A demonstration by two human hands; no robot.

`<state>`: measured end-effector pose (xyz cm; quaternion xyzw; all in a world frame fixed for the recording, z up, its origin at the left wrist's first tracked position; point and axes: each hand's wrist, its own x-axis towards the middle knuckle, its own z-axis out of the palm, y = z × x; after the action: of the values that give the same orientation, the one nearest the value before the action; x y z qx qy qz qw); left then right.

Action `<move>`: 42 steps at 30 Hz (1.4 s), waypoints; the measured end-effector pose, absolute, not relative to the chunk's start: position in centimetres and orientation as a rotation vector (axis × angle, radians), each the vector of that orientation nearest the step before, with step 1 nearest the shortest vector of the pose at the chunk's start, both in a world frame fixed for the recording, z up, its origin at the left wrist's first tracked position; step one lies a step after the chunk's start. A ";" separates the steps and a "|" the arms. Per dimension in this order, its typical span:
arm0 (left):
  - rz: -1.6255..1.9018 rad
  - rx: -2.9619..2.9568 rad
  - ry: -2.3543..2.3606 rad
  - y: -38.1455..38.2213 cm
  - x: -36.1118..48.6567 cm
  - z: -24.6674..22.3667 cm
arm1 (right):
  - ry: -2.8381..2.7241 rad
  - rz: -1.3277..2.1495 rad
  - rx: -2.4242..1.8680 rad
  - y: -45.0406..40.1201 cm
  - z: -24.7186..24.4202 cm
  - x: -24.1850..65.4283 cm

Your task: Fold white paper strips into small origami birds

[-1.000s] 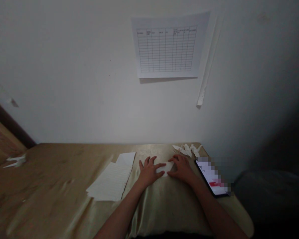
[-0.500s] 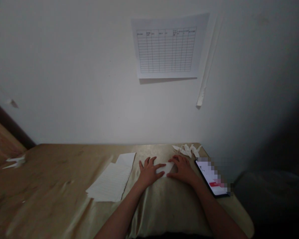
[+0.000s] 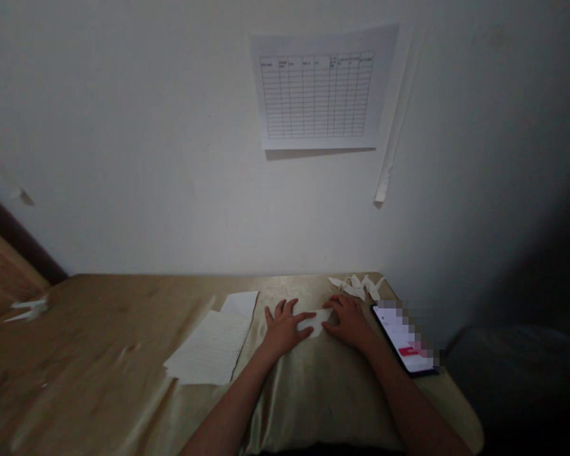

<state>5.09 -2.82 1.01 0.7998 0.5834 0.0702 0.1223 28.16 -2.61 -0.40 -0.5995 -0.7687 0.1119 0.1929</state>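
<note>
A small white piece of paper (image 3: 317, 323) lies on the cloth-covered table between my hands. On its left side rest the thumb and index finger of my left hand (image 3: 285, 326), spread apart, with the other fingers stretched out over the cloth. The thumb and bent fingers of my right hand (image 3: 349, 322) touch the paper's right side, with a gap between thumb and index finger. Part of the paper's right end is hidden under that hand. Left of my left hand is a stack of lined paper sheets (image 3: 213, 348). Several folded white paper pieces (image 3: 358, 287) lie just beyond my right hand.
A phone (image 3: 403, 342) with a lit screen, partly blurred out, lies at the table's right edge. More white paper scraps (image 3: 31, 308) are at the far left. The wall behind the table (image 3: 137, 380) carries a printed grid sheet (image 3: 320, 95).
My right thumb and fingers have shifted very slightly to the right, showing a little more of the paper. My left hand stays where it was.
</note>
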 end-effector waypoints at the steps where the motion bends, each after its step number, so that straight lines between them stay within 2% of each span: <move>1: 0.210 2.336 1.699 -2.8 5.1 1.0 | -2.152 0.316 -1.683 -2.5 -0.5 28.2; 25: 0.142 2.368 1.543 -2.7 3.9 1.5 | -2.009 0.185 -1.739 -0.1 -2.4 29.2; 42: 0.521 2.324 1.589 -2.0 3.7 0.4 | -2.128 0.405 -1.418 -1.0 -2.1 28.7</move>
<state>3.73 -1.98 0.39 0.8038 0.5497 0.1803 0.1388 28.70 -0.96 -2.11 -0.5270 -0.7907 0.1504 0.2728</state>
